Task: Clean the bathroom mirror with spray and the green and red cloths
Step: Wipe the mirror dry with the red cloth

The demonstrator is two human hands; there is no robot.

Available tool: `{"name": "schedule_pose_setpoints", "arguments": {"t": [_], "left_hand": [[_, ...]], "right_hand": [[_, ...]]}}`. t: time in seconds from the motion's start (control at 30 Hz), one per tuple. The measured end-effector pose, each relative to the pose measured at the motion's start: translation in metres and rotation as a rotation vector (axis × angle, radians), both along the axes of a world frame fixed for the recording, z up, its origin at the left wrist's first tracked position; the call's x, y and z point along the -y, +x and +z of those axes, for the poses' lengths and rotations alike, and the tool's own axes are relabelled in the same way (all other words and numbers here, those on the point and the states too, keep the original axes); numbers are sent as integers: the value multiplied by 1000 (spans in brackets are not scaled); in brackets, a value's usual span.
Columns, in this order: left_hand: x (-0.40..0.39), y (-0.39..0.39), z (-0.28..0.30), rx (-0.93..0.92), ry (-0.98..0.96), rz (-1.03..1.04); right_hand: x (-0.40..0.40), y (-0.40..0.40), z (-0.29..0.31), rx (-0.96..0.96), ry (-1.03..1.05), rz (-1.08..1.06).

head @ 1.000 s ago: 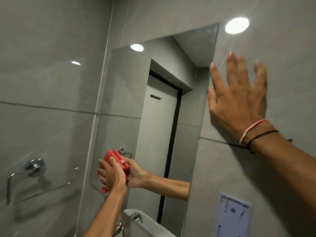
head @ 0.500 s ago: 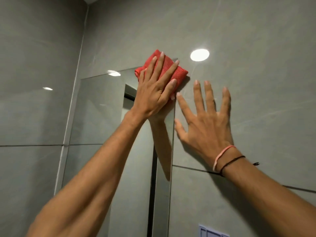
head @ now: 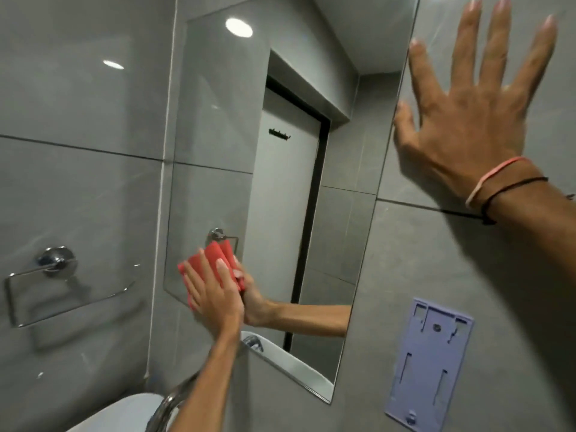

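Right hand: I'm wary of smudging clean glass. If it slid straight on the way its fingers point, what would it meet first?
The right hand lies flat on the grey wall tile, fingers pointing up. Only bare tile shows ahead up to the frame edge; the mirror stays beside it.

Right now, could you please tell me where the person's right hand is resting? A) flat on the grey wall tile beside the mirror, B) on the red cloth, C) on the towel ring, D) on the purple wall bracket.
A: the right hand is spread flat on the grey wall tile to the right of the mirror, while the left hand presses the red cloth against the glass.
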State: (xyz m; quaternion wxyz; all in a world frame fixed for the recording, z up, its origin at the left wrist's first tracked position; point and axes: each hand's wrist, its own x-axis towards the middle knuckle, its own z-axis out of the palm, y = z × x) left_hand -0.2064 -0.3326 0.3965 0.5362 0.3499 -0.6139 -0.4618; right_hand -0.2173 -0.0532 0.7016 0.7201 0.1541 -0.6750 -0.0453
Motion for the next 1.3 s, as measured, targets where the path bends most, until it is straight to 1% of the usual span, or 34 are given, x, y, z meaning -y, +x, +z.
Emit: {"name": "schedule_pose_setpoints", "arguments": {"t": [0.07, 0.13, 0.2, 0.23, 0.3, 0.37, 0.4, 0.43, 0.47, 0.5, 0.53, 0.6, 0.67, 0.73, 0.83, 0.93, 1.0, 1.07, 1.1, 1.17, 1.23, 1.3], "left_hand": [[-33, 3, -9, 24, 201, -6], [-54, 5, 3, 25, 374, -30], [-67, 11, 40, 11, 457, -50], [-72, 14, 65, -15, 437, -53], [-93, 19, 134, -92, 304, -65], [-125, 21, 218, -197, 76, -90], [-143, 21, 259, -234, -95, -113], [-164, 21, 296, -259, -305, -142], [-182, 19, 322, -260, -502, -166], [-193, 18, 339, -258, -647, -181], [-198, 16, 345, -264, -751, -205], [-180, 15, 329, -281, -891, -205], [-153, 14, 296, -311, -1010, -171], [-132, 10, 255, -307, -1032, -157], [-111, 10, 167, -236, -903, -158], [-103, 19, 50, -120, -727, -189], [-127, 32, -27, -43, -570, -191], [-169, 44, -75, 13, -365, -225], [-188, 47, -84, 16, -272, -241], [-210, 42, -68, -19, -98, -247], [-215, 36, -30, -65, 105, -226], [-213, 35, 12, -108, 221, -226]], "right_hand": [[0, 2, -1, 5, 5, 12], [0, 6, 0, 19, 19, -3], [-2, 10, 1, 51, 37, -21], [-2, 12, -1, 67, 40, -25], [-6, 14, 1, 84, 58, -26], [-9, 16, 2, 97, 74, -35], [-10, 15, 2, 108, 85, -47], [-12, 15, 2, 124, 90, -69], [-13, 15, 1, 134, 94, -92], [-13, 15, 1, 134, 94, -113], [-16, 15, 2, 134, 84, -123], [-16, 16, 3, 151, 102, -78], [-16, 18, 4, 151, 129, -36], [-17, 17, 7, 140, 140, -40], [-17, 16, 2, 138, 138, -39], [-16, 16, 0, 123, 132, -21], [-16, 16, 0, 137, 124, -4], [-15, 16, -1, 150, 108, 8], [-16, 16, -1, 153, 112, 12], [-16, 18, 0, 154, 126, 18], [-17, 21, -1, 165, 146, -1], [-19, 24, 2, 185, 154, -31]]}}
